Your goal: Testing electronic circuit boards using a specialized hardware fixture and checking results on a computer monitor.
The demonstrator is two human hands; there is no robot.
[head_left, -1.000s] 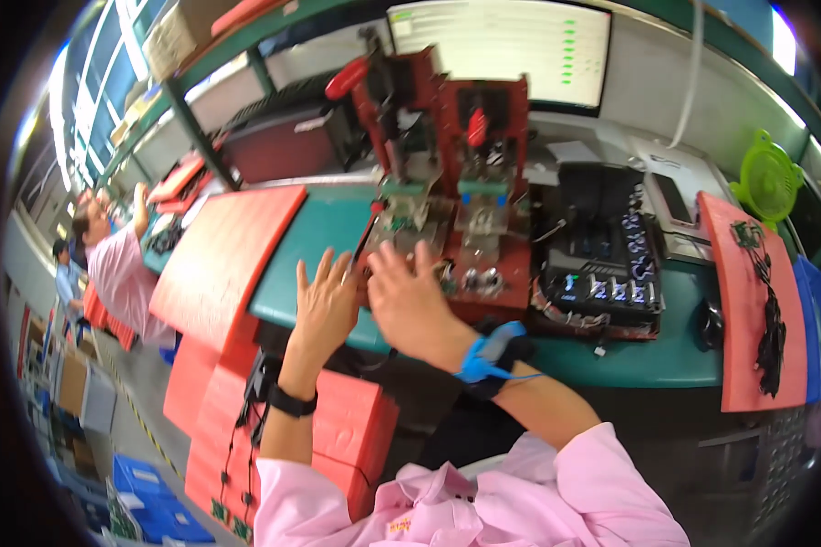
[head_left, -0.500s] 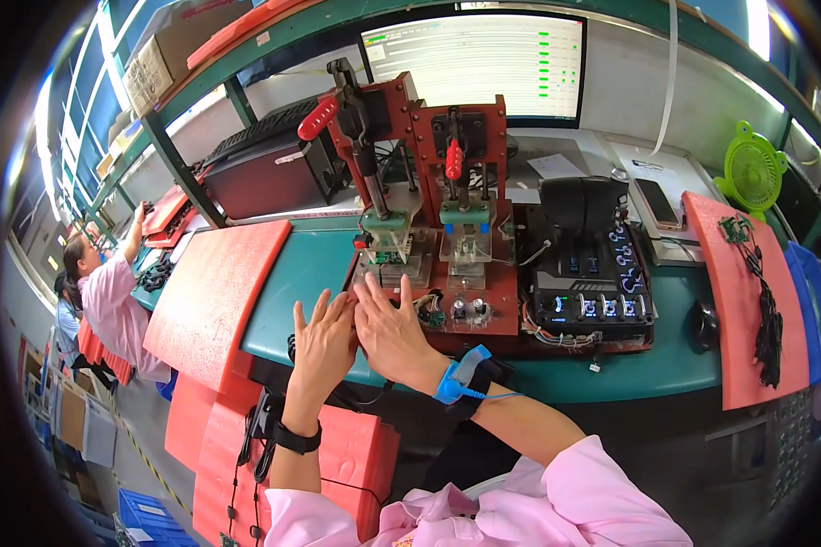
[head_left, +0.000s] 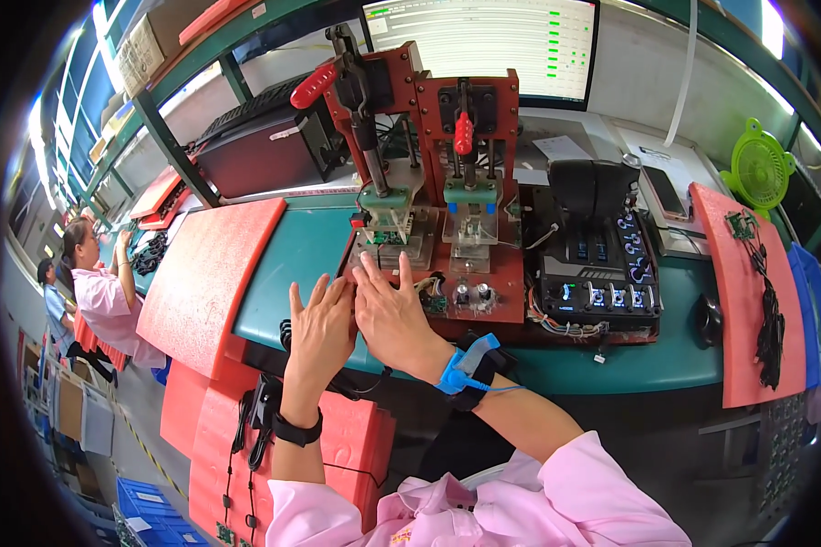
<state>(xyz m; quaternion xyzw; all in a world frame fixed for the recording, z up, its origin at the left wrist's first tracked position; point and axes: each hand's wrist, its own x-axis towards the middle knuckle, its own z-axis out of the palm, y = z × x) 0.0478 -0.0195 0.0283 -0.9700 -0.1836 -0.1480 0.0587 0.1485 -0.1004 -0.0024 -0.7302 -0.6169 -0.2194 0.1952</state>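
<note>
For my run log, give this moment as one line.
left hand: open, beside right | right hand: open, at red press fixture base | green bench

A wide flat monitor (head_left: 483, 41) with green rows stands behind the bench. A small bright-green desk fan (head_left: 759, 169) sits at the right, beside a long red foam tray (head_left: 748, 310) holding black cables. Far left, two people in pink smocks (head_left: 96, 292) work.

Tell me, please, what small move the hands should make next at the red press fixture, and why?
Probably ease the right hand forward to the clear nest under the left press. Both hands, the left hand too, sit flat at the fixture's front edge, empty as far as shows, fingertips short of the board there.
</note>
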